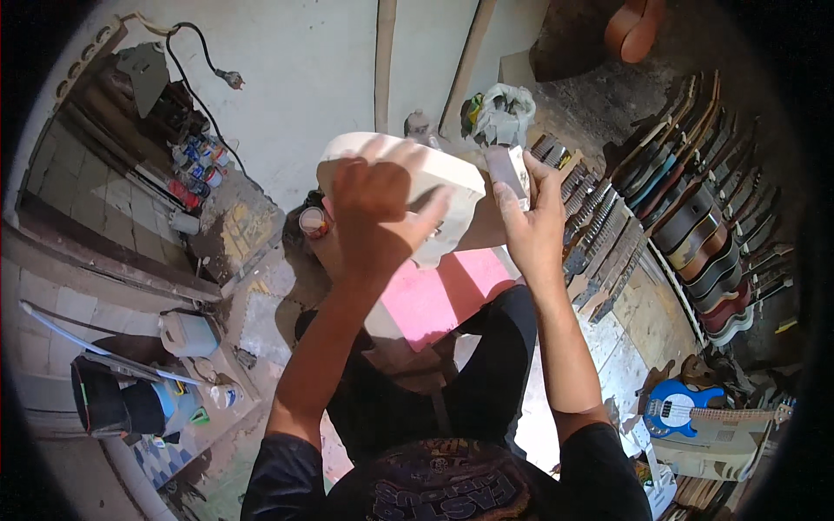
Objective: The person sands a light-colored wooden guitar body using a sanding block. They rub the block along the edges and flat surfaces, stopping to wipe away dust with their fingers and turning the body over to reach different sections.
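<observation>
Above my lap, my left hand (pixel 373 200) grips a pale, unpainted piece (pixel 460 178) shaped like a small guitar body. Its fingers lie over the far edge, slightly blurred, and the thumb rests across the near side. To the right of this piece, my right hand (pixel 534 221) is closed round a small rectangular sanding block (pixel 507 168) with a greyish face. The block is beside the piece's right end; whether they touch I cannot tell. A pink sheet (pixel 439 300) lies below, between my knees.
Rows of guitars (pixel 691 230) and several necks (pixel 599 221) stand at the right. A blue bass guitar (pixel 673 408) lies nearer. A tin (pixel 314 222) sits by my left knee; a jug (pixel 188 333) and black bucket (pixel 95 395) stand left. Beyond the hands is a plastic bag (pixel 506 113).
</observation>
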`<action>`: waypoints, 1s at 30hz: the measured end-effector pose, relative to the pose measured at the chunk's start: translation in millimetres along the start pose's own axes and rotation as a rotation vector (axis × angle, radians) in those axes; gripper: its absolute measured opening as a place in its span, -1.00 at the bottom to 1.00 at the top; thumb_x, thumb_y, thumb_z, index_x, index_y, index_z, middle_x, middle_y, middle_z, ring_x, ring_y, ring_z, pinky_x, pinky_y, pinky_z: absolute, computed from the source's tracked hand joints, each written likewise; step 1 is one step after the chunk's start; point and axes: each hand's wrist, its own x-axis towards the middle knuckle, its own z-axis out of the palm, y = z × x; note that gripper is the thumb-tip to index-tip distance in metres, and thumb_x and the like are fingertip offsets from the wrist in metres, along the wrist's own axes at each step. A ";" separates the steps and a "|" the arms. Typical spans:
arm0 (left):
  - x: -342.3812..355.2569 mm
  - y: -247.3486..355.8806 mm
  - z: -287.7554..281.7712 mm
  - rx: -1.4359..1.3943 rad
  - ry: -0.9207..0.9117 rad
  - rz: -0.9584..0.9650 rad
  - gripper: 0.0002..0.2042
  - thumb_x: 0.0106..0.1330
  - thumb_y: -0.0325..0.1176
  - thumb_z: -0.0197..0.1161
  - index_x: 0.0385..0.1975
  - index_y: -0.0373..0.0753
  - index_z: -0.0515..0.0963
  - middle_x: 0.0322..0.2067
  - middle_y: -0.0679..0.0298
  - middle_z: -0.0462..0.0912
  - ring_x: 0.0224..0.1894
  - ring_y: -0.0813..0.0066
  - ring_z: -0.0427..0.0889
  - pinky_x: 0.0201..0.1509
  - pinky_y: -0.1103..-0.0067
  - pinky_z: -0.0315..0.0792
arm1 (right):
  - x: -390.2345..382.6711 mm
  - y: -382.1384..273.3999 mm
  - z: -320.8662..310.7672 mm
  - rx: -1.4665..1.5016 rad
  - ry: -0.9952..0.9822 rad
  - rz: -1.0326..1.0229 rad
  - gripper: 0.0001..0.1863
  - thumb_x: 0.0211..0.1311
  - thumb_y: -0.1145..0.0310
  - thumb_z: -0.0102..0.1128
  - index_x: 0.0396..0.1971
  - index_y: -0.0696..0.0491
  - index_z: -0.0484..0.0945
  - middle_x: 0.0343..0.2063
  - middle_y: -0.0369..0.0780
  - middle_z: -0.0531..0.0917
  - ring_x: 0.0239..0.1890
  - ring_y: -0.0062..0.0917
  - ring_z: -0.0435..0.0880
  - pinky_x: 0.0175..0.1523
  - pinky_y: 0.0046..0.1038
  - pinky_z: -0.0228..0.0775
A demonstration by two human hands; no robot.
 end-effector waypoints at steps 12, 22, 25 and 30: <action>6.2 -8.3 -5.0 0.088 -0.022 0.011 -0.46 0.01 -0.09 0.64 0.02 -0.14 0.71 0.15 0.20 0.63 0.27 0.05 0.52 0.38 0.03 0.28 | 4.1 -8.2 -2.2 -0.105 -0.064 0.092 -0.48 0.40 0.44 0.32 0.27 0.29 0.40 0.16 0.04 0.62 0.26 -0.31 0.64 0.35 -0.32 0.44; 4.3 11.2 -4.1 0.037 -0.121 0.115 -0.44 0.06 0.04 0.57 0.05 -0.10 0.71 0.17 0.17 0.62 0.32 0.07 0.47 0.47 -0.06 0.20 | 4.0 -15.8 -2.5 0.024 -0.029 0.079 -0.46 0.37 0.44 0.35 0.27 0.28 0.41 0.14 0.02 0.62 0.23 -0.32 0.66 0.34 -0.31 0.46; 21.3 -23.9 -15.6 -0.056 -0.190 0.124 -0.42 -0.05 -0.04 0.65 -0.01 -0.16 0.72 0.03 0.15 0.70 0.15 0.06 0.63 0.29 0.07 0.38 | 4.0 -17.5 1.6 0.141 -0.026 0.136 -0.46 0.37 0.44 0.35 0.28 0.26 0.40 0.15 0.01 0.61 0.22 -0.33 0.65 0.33 -0.31 0.46; 42.5 -47.3 -30.8 0.097 -0.375 -0.008 -0.34 -0.23 0.13 0.68 -0.16 -0.17 0.70 -0.25 0.19 0.77 -0.08 0.08 0.75 0.03 0.23 0.55 | -14.7 5.5 13.5 0.398 0.064 0.167 -0.45 0.37 0.42 0.35 0.29 0.21 0.40 0.13 -0.05 0.61 0.16 -0.40 0.64 0.32 -0.33 0.45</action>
